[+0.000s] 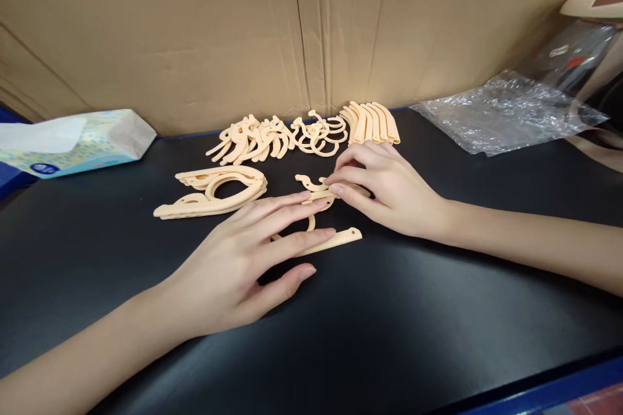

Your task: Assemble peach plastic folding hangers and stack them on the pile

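Note:
Pieces of a beige plastic folding hanger lie on the black table between my hands. My left hand point(253, 253) is spread flat, its fingertips resting over a long hanger arm point(343, 238) and the pieces above it. My right hand point(384, 188) is curled from the other side, with thumb and fingers pinched at a hanger piece point(320, 195). A small hook end point(305, 181) sticks out just beyond the fingertips. Both hands partly hide how these pieces join. Left of them, a stack of folded hangers point(243, 176) lies flat.
Along the back are a pile of curved hanger pieces point(250, 139), several hooks point(318, 134) and a row of hanger arms point(372, 122). A tissue pack point(102, 142) lies at left, a clear plastic bag point(501, 113) at right. A cardboard wall point(195, 32) stands behind.

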Motion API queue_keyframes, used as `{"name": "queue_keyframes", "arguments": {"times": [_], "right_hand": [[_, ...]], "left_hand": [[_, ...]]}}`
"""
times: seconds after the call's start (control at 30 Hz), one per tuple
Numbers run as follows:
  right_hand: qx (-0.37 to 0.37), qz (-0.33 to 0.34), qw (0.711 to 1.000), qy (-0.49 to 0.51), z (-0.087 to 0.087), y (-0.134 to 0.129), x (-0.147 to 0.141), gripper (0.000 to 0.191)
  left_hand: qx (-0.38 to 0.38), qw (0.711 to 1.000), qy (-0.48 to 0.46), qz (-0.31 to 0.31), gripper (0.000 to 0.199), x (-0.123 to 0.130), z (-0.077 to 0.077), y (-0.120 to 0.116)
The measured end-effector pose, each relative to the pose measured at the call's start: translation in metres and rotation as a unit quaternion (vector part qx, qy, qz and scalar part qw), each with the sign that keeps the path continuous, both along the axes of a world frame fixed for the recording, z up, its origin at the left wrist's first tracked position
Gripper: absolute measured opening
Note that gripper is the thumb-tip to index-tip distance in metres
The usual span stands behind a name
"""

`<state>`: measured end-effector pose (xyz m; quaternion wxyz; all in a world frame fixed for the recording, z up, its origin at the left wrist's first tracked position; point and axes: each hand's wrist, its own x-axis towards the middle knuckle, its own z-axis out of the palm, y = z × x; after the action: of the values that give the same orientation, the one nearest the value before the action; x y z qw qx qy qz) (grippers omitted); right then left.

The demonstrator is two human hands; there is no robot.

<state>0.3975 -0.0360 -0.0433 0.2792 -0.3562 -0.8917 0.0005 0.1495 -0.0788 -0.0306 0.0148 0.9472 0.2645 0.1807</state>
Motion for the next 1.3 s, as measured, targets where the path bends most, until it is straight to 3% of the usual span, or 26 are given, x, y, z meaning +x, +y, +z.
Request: {"name": "queue_keyframes", "arguments": {"times": [0.27,0.37,0.57,0.7,0.87,0.97,1.13,1.3], "right_hand": [[0.003,-0.073,0.996,-0.043,0.000,0.001,-0.001,0.036],[0.063,-0.096,0.989,-0.090,0.001,0.001,0.000,0.037],[0.189,-0.076,0.951,-0.234,0.007,0.002,0.001,0.051],[0.169,-0.106,0.925,-0.324,0.016,0.000,0.001,0.038],[0.088,-0.139,0.900,-0.404,0.029,-0.014,0.002,0.031],[0.091,-0.114,0.900,-0.410,0.032,-0.026,0.005,0.033],[0.157,-0.056,0.920,-0.354,0.031,-0.047,0.012,0.034],[0.106,0.025,0.945,-0.310,0.037,-0.061,0.019,0.030]], "left_hand": [[-0.013,1.000,0.008,-0.018,0.036,-0.002,-0.003,0.001],[-0.012,1.000,0.014,-0.019,0.036,-0.004,-0.004,0.001],[-0.018,1.000,0.007,-0.019,0.036,-0.003,-0.004,0.001],[-0.016,1.000,0.010,-0.019,0.035,-0.003,-0.002,0.001],[-0.017,1.000,0.015,-0.022,0.036,-0.003,-0.002,0.002],[-0.019,0.999,0.009,-0.027,0.037,-0.003,-0.003,0.002],[-0.015,1.000,0.006,-0.026,0.035,-0.003,-0.004,0.002],[-0.006,0.999,0.007,-0.033,0.036,-0.003,-0.004,0.002]]}}
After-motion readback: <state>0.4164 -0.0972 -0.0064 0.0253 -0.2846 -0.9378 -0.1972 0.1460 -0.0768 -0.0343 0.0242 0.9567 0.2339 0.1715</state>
